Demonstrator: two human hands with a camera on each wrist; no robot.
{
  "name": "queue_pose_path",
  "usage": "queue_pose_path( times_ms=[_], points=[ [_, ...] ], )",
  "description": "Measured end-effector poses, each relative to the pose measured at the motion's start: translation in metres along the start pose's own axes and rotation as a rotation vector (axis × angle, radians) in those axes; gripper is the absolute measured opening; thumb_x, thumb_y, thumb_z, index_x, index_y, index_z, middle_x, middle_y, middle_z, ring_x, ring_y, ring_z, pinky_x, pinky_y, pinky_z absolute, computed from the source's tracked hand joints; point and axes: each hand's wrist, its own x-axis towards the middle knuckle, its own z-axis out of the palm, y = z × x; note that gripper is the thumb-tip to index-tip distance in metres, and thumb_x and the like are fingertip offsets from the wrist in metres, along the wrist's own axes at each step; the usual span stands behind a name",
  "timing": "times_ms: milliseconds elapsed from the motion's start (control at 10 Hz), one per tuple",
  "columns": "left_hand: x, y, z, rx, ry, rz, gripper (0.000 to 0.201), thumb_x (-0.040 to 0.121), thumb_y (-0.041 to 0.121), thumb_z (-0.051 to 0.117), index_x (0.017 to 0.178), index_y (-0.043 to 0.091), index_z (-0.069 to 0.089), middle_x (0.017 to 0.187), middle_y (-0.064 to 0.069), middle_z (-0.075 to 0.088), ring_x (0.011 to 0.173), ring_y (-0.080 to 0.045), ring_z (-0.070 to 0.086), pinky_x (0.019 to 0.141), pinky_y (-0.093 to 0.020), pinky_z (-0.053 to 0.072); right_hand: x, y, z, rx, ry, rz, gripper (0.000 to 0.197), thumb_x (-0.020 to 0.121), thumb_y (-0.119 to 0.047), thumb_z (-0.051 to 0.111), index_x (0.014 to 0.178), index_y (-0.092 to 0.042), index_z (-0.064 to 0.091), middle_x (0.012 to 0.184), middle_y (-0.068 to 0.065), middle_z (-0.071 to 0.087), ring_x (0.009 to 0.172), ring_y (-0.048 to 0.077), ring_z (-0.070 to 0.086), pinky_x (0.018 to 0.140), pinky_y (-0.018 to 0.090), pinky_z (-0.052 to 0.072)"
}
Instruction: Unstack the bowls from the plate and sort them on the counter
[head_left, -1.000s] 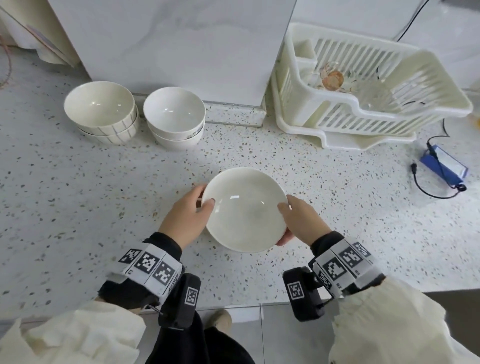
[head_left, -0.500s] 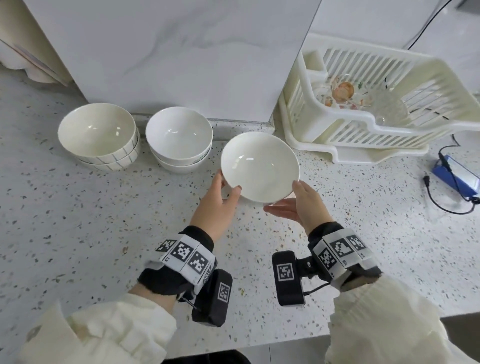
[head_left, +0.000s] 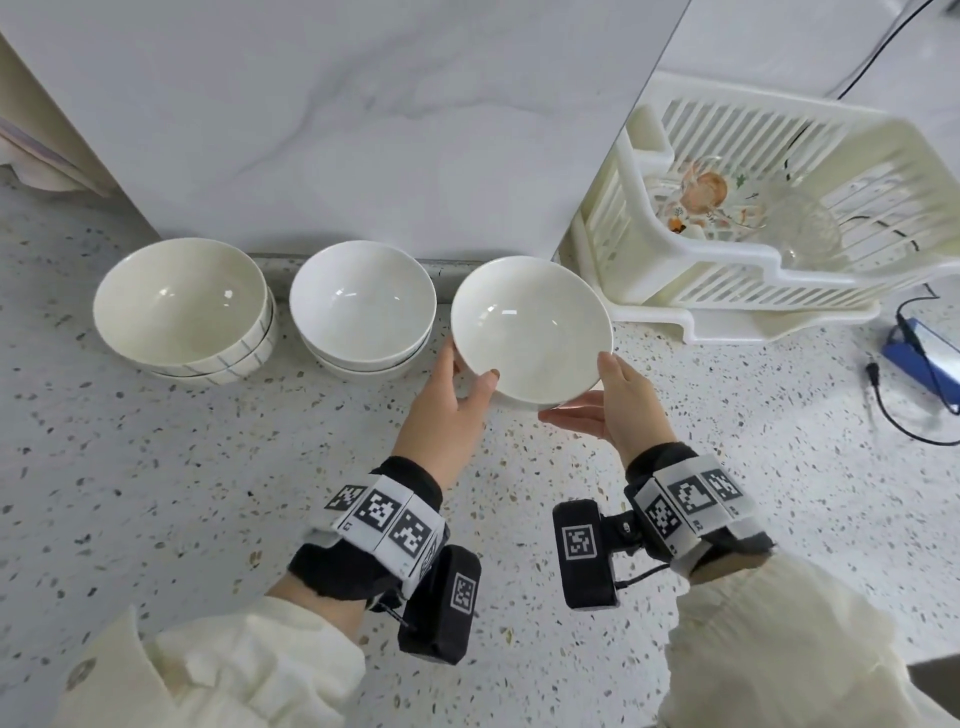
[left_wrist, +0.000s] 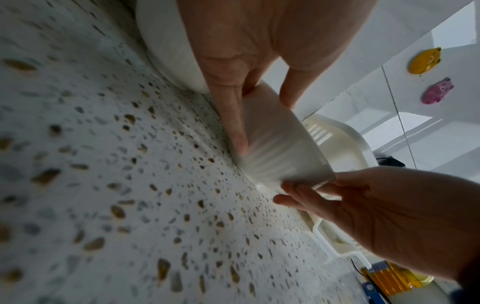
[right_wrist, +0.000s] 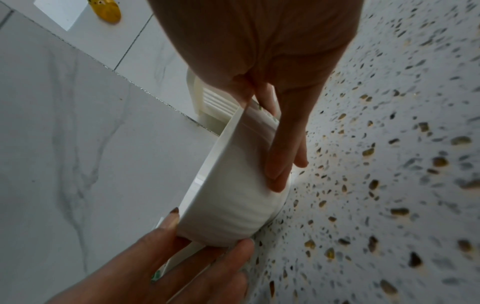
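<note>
A plain white bowl (head_left: 530, 327) is held between both hands at the back of the speckled counter (head_left: 208, 493), just right of two bowl stacks. My left hand (head_left: 465, 371) grips its left rim, thumb inside and fingers underneath (left_wrist: 233, 123). On the near-right rim my right hand (head_left: 587, 389) has its thumb on the edge and its fingers (right_wrist: 285, 156) under the wall. The bowl (right_wrist: 228, 195) is tilted, with its foot very close to the counter; contact cannot be told. A striped bowl stack (head_left: 182, 306) and a white bowl stack (head_left: 361, 304) stand to the left.
A cream dish rack (head_left: 649, 249) with a glass and a patterned dish stands right behind the held bowl. A marble wall panel (head_left: 363, 130) closes off the back. A blue device (head_left: 924, 358) with a black cable lies at far right.
Both hands have carried the white bowl from near the counter's front edge to the back, beside the white bowl stack, and lower toward the counter.
</note>
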Motion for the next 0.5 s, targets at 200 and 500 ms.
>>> queue_pose_path(
  times_ms=[200, 500],
  points=[
    [0.002, -0.003, 0.0, 0.041, 0.011, 0.006, 0.064, 0.082, 0.047, 0.045, 0.14, 0.033, 0.021, 0.146, 0.003, 0.04, 0.118, -0.024, 0.055, 0.097, -0.049, 0.048, -0.001, 0.0, -0.001, 0.002, -0.013, 0.006, 0.04, 0.097, -0.027, 0.028, 0.133, -0.014, 0.04, 0.101, 0.033, 0.064, 0.07, 0.035, 0.068, 0.06, 0.031, 0.061],
    [-0.026, 0.009, -0.014, 0.288, 0.003, -0.02, 0.042, 0.093, 0.027, 0.04, 0.134, 0.016, 0.04, 0.138, 0.0, 0.048, 0.11, -0.007, 0.046, 0.093, -0.025, 0.033, -0.025, -0.004, -0.026, -0.168, -0.094, -0.016, 0.043, 0.097, -0.03, 0.033, 0.135, -0.011, 0.038, 0.103, 0.021, 0.064, 0.074, 0.026, 0.067, 0.065, 0.03, 0.059]
  ],
)
